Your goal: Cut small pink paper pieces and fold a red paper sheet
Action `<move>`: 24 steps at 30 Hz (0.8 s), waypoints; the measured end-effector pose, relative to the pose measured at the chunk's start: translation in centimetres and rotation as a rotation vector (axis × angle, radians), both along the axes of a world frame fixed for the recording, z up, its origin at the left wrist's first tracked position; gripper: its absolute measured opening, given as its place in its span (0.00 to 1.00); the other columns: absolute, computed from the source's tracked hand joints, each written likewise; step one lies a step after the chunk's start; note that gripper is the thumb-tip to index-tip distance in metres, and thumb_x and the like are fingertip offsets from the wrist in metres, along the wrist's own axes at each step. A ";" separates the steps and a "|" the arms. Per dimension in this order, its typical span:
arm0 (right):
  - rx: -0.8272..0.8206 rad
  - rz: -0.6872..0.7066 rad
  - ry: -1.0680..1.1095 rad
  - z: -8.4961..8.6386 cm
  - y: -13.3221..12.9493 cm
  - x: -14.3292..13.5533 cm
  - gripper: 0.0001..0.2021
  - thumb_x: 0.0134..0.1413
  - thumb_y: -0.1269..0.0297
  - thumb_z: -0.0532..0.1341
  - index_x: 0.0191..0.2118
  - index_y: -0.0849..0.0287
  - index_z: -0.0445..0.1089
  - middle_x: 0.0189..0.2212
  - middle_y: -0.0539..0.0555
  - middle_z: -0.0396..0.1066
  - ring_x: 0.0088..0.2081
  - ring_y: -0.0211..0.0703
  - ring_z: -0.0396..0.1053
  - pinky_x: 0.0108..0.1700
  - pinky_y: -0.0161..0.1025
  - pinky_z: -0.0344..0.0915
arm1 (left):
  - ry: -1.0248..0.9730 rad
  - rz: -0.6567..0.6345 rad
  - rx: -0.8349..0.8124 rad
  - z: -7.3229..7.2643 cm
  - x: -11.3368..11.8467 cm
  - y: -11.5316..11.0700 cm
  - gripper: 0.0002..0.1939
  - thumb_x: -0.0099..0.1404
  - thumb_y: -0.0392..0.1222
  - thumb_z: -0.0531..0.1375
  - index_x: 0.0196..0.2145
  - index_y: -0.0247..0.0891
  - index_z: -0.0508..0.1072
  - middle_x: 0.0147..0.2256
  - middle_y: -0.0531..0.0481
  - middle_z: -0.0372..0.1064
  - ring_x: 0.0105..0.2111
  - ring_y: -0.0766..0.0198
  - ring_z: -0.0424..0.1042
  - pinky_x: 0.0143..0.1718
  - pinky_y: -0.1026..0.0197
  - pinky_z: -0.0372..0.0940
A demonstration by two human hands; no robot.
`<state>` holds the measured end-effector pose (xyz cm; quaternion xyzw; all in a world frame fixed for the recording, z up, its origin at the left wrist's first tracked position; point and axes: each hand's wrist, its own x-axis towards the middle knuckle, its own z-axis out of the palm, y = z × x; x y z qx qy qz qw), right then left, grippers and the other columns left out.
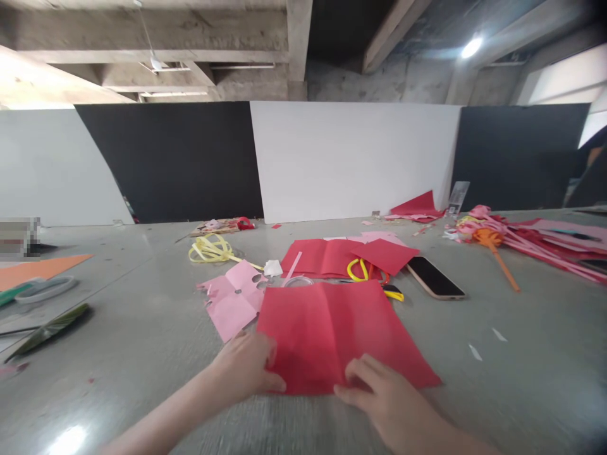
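A red sheet of paper (303, 335) with a crease down its middle lies in front of me. My left hand (249, 363) is at its near left corner, fingers curled and thumb along the near edge. On the near edge, right of the crease, my right hand (379, 392) has its fingers bent over the paper and its thumb at the rim. Just beyond are another creased red sheet (313, 256), a smaller red piece (386, 256) and yellow-handled scissors (358, 270), partly covered. To the left lies pink paper (237, 297) with cut-out holes.
A phone (435, 277) lies at the right, near paper scraps (475, 352). Yellow ribbon (211, 248) is coiled beyond the pink paper. An orange paper flower (488, 239) and pink strips are farther right. A green leaf-like piece (54, 328) lies left. Panels (355, 161) stand behind.
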<state>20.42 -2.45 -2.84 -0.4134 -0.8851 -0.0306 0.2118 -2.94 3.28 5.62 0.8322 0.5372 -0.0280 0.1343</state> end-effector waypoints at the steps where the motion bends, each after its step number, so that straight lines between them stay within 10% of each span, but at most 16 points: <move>1: 0.002 -0.002 0.007 0.0 0.0 0.0 0.17 0.51 0.77 0.53 0.43 0.52 0.68 0.34 0.53 0.66 0.35 0.43 0.63 0.35 0.39 0.64 | 0.006 0.001 0.082 -0.3 0.5 -1.0 0.09 0.52 0.40 0.59 0.32 0.35 0.73 0.35 0.43 0.70 0.39 0.49 0.67 0.40 0.52 0.58; 6: -0.032 -0.037 0.066 0.6 -0.3 -0.2 0.11 0.54 0.71 0.53 0.39 0.51 0.70 0.33 0.51 0.66 0.35 0.43 0.63 0.35 0.38 0.64 | -0.054 -0.583 0.525 -5.8 2.8 -5.4 0.19 0.65 0.36 0.49 0.54 0.39 0.61 0.52 0.45 0.62 0.51 0.54 0.62 0.48 0.57 0.59; 10: -0.062 -0.037 0.064 1.5 -0.5 -0.3 0.10 0.55 0.70 0.52 0.37 0.52 0.69 0.32 0.51 0.65 0.34 0.43 0.63 0.34 0.38 0.64 | -0.031 -0.601 0.530 -9.3 2.9 -5.8 0.27 0.66 0.33 0.44 0.61 0.35 0.43 0.55 0.44 0.54 0.53 0.57 0.58 0.48 0.62 0.61; 24: -0.112 -0.067 0.147 -0.1 -0.3 -0.3 0.13 0.57 0.70 0.50 0.40 0.48 0.68 0.33 0.49 0.65 0.36 0.40 0.63 0.38 0.36 0.64 | 0.108 -0.700 0.364 -6.8 2.5 -4.7 0.22 0.65 0.30 0.48 0.57 0.27 0.55 0.56 0.40 0.48 0.55 0.54 0.53 0.50 0.59 0.60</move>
